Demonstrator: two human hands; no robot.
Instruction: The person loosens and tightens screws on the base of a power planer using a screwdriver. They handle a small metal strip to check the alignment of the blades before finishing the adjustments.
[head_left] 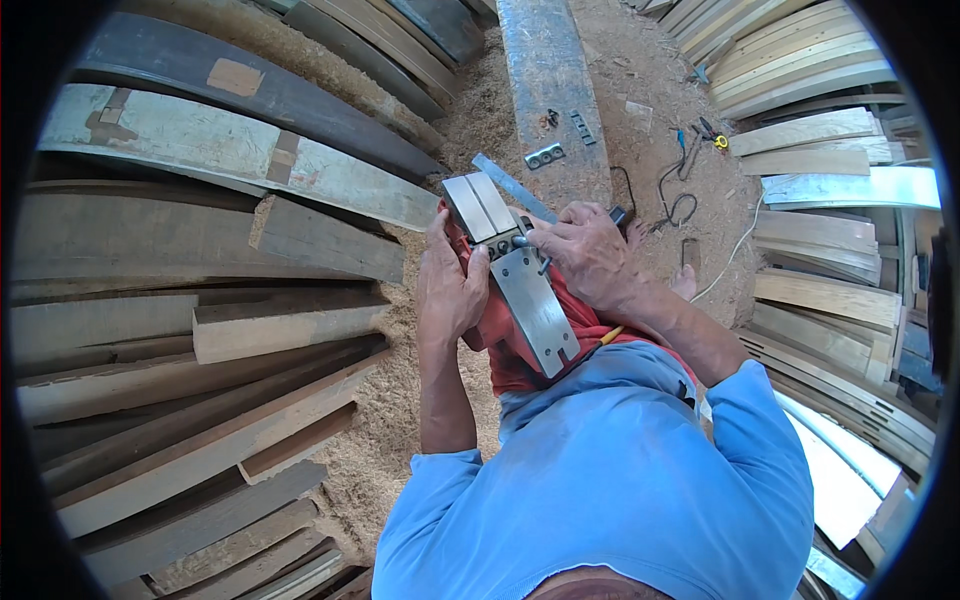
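Observation:
An electric hand planer [535, 305] lies sole-up in my lap, its red body under two bright metal sole plates. My left hand [452, 285] is wrapped round the red side, thumb near the cutter slot. My right hand [590, 250] is closed on a small metal wrench [520, 241] whose tip meets the bolts [492, 249] at the slot; the fingers hide much of this tool. Just beyond the planer, a flat grey metal strip [512, 186] slants past my right knuckles.
Ahead, a long worn plank [550, 75] bears a metal plate with holes [545, 156], a second narrow plate [582, 127] and small dark parts [549, 118]. A dark cable [672, 205] and hand tools [712, 137] lie on the sawdust floor. Timber stacks [120, 235] flank both sides.

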